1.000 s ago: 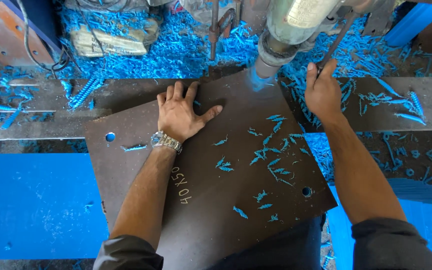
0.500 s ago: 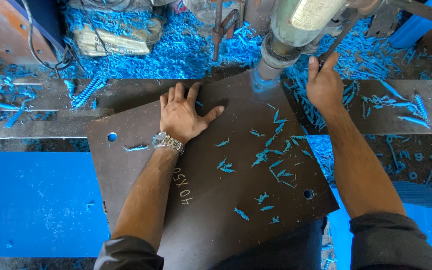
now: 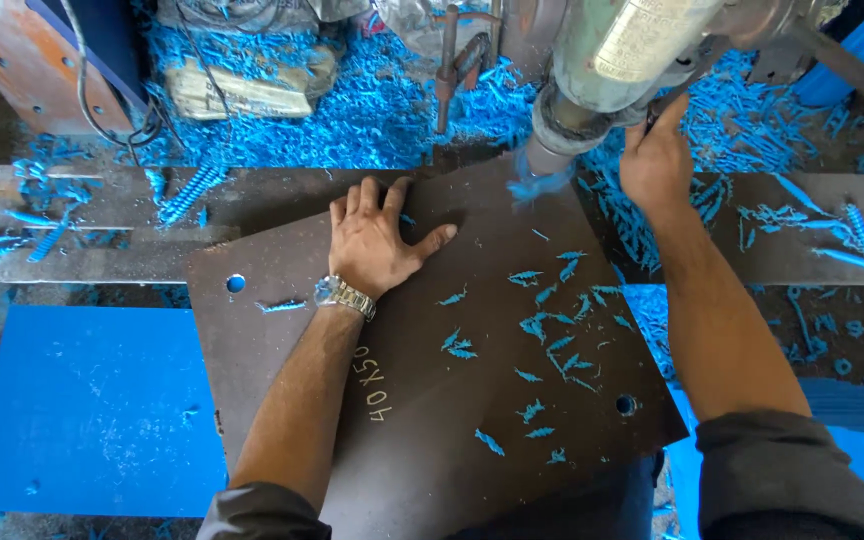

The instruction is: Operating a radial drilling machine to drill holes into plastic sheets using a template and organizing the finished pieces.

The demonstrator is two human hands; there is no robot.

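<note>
Big dark steel plate (image 3: 432, 400) lies flat under the drill head (image 3: 602, 70) at 12 o'clock. Left hand (image 3: 377, 240) pressing open-palmed; keep it firm. Right hand (image 3: 657, 160) probably closed on the feed lever, partly hidden.

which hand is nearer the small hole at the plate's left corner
Left. The left hand lies flat on the dark metal plate, just right of the hole. The right hand is up at the drill's lever, across the plate.
</note>
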